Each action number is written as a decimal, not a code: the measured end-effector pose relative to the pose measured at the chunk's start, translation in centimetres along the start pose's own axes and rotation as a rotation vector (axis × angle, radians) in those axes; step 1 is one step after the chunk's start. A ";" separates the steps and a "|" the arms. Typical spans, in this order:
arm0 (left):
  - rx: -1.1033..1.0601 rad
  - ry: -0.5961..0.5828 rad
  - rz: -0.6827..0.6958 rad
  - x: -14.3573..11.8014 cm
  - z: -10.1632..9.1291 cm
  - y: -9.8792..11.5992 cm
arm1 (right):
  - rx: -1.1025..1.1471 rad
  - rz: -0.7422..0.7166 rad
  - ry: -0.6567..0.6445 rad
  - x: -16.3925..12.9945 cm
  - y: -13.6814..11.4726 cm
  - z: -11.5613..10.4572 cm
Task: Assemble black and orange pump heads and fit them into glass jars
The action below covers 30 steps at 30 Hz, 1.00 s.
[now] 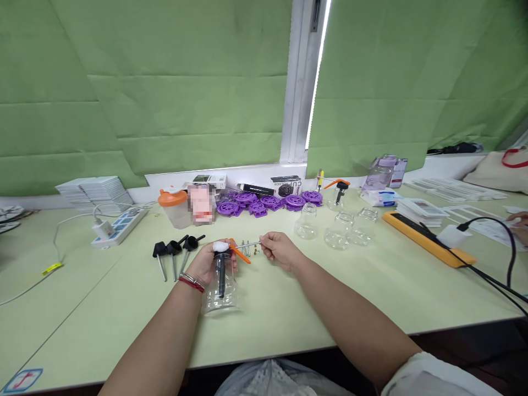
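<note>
Left hand (208, 264): fingers wrapped round bottle (221, 289), held tilted above table (124, 308), steadying the pump neck.
Right hand (278, 250): fingertips pinching thin metal tube (252, 245), levelled at orange spout (239, 254).
Loose pumps (175, 248): 3, black, left of bottle, within reach.
Empty bottles (336, 228): 3, further back.
Purple discs (270, 202): heaped, count unclear.

Bright even daylight, glaring strip at window gap (317, 82), soft shadows, wide-angle edge bending, sharp focus
</note>
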<state>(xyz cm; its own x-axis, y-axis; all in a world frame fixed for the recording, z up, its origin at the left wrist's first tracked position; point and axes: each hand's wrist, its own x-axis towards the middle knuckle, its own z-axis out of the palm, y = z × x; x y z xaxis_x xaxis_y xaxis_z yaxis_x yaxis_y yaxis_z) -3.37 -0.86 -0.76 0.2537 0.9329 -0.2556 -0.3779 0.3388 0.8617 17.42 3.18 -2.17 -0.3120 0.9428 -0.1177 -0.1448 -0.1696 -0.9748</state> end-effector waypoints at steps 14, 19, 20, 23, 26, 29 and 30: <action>-0.027 0.054 -0.012 0.3 -0.3 0.2 | -0.283 -0.185 0.138 0.6 0.9 -0.4; -0.136 0.064 0.104 0.0 -0.6 1.0 | -0.999 -0.394 0.027 0.3 1.7 -0.2; -0.166 0.082 0.128 -0.1 -0.6 1.2 | -1.143 -0.415 -0.023 0.2 1.8 0.1; -0.229 0.118 0.154 -0.2 -0.5 1.4 | -1.469 -0.398 -0.101 -0.4 2.0 1.0; -0.242 0.103 0.136 -0.3 -0.3 1.4 | -1.620 -0.379 -0.114 -0.7 1.8 1.6; -0.243 0.091 0.129 -0.2 -0.2 1.3 | -1.645 -0.385 -0.090 -0.6 1.8 1.7; -0.241 0.091 0.131 -0.2 -0.2 1.2 | -1.641 -0.389 -0.075 -0.5 1.8 1.6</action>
<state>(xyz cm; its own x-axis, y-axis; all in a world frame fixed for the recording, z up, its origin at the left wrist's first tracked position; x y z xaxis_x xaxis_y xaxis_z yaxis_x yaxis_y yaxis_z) -4.12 -0.61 0.26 0.1114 0.9742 -0.1964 -0.6060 0.2232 0.7635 15.78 1.89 -3.59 -0.5429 0.8311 0.1210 0.8261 0.5544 -0.1011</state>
